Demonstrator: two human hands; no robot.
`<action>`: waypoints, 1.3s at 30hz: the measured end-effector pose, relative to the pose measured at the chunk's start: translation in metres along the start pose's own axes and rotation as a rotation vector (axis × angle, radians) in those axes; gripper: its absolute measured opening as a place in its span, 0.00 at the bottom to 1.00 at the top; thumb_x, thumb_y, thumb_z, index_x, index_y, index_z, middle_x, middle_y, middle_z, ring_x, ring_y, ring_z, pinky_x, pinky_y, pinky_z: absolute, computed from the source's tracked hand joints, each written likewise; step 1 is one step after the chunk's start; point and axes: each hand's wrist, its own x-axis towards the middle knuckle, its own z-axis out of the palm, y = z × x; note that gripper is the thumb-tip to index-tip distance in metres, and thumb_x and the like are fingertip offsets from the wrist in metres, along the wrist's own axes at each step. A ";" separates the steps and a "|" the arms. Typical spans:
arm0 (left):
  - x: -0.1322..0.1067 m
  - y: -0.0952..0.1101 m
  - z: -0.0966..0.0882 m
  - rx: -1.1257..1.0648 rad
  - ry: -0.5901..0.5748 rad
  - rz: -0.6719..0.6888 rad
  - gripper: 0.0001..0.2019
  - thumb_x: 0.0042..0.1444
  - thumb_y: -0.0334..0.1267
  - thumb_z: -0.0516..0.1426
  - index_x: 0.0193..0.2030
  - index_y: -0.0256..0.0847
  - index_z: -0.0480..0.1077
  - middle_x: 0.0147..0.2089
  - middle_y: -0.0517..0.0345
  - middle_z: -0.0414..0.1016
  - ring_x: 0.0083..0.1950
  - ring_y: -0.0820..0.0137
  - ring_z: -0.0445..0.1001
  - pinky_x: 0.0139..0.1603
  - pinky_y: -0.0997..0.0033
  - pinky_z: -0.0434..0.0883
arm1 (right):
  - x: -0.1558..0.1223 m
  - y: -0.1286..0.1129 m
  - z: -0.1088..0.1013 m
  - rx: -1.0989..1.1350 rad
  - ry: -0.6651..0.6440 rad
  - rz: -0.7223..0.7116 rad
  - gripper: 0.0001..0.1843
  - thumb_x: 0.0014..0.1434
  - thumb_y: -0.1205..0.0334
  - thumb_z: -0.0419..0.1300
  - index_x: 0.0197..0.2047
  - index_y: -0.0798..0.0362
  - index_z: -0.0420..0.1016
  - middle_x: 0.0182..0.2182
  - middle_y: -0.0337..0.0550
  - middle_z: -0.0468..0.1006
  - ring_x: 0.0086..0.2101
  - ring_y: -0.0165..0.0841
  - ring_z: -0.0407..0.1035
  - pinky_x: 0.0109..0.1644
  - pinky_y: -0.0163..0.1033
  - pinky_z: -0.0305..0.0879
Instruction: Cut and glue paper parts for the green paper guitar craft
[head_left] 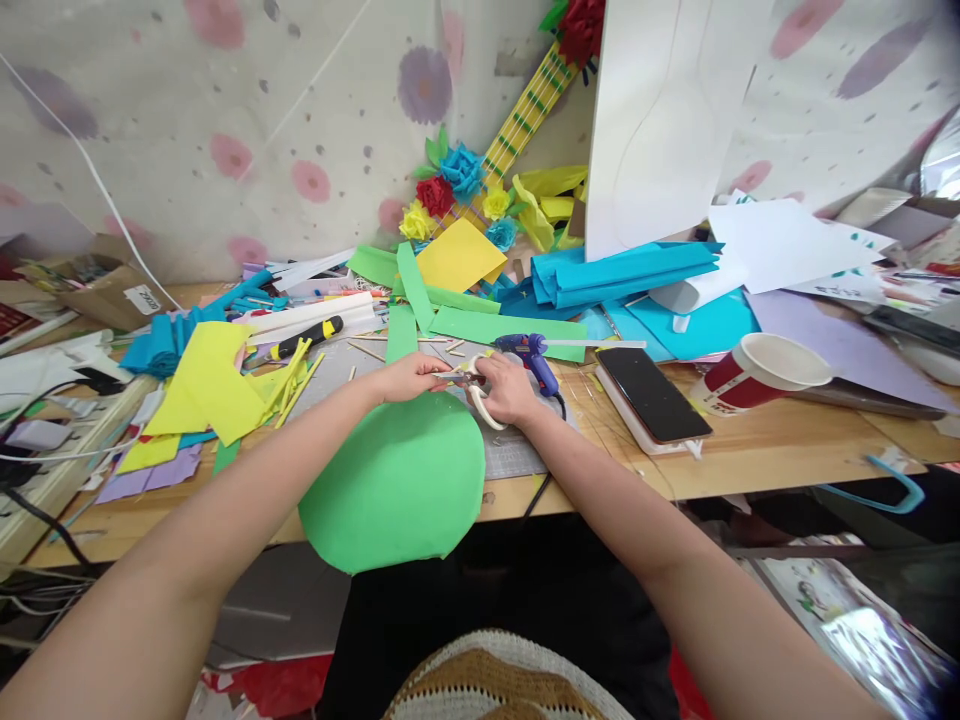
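A large round green sheet [397, 480] lies on the table in front of me and hangs over its front edge. My left hand [411, 377] rests at the sheet's far edge with fingers curled, pinching it there. My right hand [508, 390] grips white-handled scissors [480, 392], whose blades point left toward my left fingers. A blue glue gun [531, 355] lies just behind my right hand.
A phone [651, 395] on a white pad and a tipped red paper cup [757, 372] lie to the right. Yellow sheets [214, 385], sticks and a yellow-black knife [304, 338] are on the left. Green strips [495, 327], blue paper, paper flowers [450, 195] and a white board stand behind.
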 end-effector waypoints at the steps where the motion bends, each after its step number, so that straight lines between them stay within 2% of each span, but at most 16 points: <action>1: -0.001 0.000 -0.001 -0.012 -0.014 -0.008 0.08 0.47 0.34 0.51 0.26 0.35 0.70 0.20 0.63 0.64 0.22 0.78 0.59 0.25 0.77 0.58 | 0.000 0.000 0.001 -0.005 -0.002 0.002 0.10 0.50 0.55 0.52 0.29 0.54 0.66 0.29 0.46 0.72 0.33 0.34 0.60 0.35 0.36 0.51; 5: -0.003 -0.002 -0.004 -0.050 -0.031 -0.009 0.12 0.48 0.37 0.51 0.33 0.34 0.72 0.20 0.63 0.63 0.21 0.78 0.57 0.23 0.77 0.57 | 0.000 -0.003 0.004 -0.037 0.003 0.004 0.11 0.49 0.55 0.52 0.26 0.54 0.66 0.26 0.45 0.72 0.29 0.33 0.60 0.33 0.36 0.49; 9: -0.004 -0.004 -0.002 -0.079 0.002 0.017 0.14 0.49 0.39 0.50 0.34 0.32 0.72 0.19 0.62 0.61 0.21 0.78 0.56 0.22 0.77 0.55 | -0.001 -0.006 0.004 -0.062 -0.019 0.037 0.11 0.48 0.55 0.52 0.25 0.54 0.68 0.24 0.44 0.71 0.27 0.32 0.60 0.31 0.36 0.47; 14: -0.006 -0.003 0.000 -0.057 0.050 -0.017 0.11 0.49 0.38 0.49 0.28 0.34 0.70 0.19 0.62 0.62 0.20 0.79 0.56 0.21 0.78 0.55 | 0.001 -0.008 0.002 -0.050 -0.047 0.083 0.12 0.48 0.55 0.53 0.24 0.54 0.68 0.24 0.44 0.72 0.27 0.32 0.61 0.31 0.36 0.46; 21: -0.006 -0.002 0.003 0.043 0.175 -0.059 0.09 0.47 0.35 0.49 0.19 0.37 0.63 0.17 0.64 0.59 0.19 0.79 0.54 0.21 0.77 0.53 | 0.005 -0.008 0.001 -0.012 -0.033 0.083 0.12 0.51 0.53 0.53 0.30 0.53 0.68 0.30 0.44 0.73 0.34 0.34 0.62 0.33 0.35 0.48; 28: -0.004 -0.001 0.007 0.139 0.242 -0.082 0.10 0.47 0.37 0.49 0.18 0.38 0.61 0.16 0.65 0.55 0.19 0.78 0.52 0.21 0.76 0.51 | 0.003 -0.012 -0.001 -0.034 -0.029 0.156 0.12 0.49 0.54 0.53 0.27 0.53 0.69 0.26 0.44 0.73 0.30 0.34 0.64 0.31 0.36 0.47; 32: -0.005 -0.003 0.009 0.156 0.247 -0.119 0.11 0.47 0.37 0.48 0.17 0.38 0.60 0.16 0.64 0.57 0.19 0.78 0.54 0.21 0.76 0.51 | 0.002 -0.012 -0.002 -0.052 -0.065 0.166 0.13 0.49 0.52 0.53 0.27 0.54 0.71 0.26 0.45 0.74 0.29 0.34 0.64 0.30 0.36 0.47; 39: -0.005 -0.009 0.016 0.136 0.330 -0.115 0.10 0.47 0.38 0.48 0.19 0.38 0.62 0.17 0.63 0.59 0.20 0.77 0.55 0.22 0.76 0.52 | 0.004 -0.013 -0.002 0.003 -0.065 0.142 0.12 0.52 0.53 0.52 0.31 0.53 0.69 0.31 0.45 0.74 0.34 0.35 0.64 0.33 0.36 0.51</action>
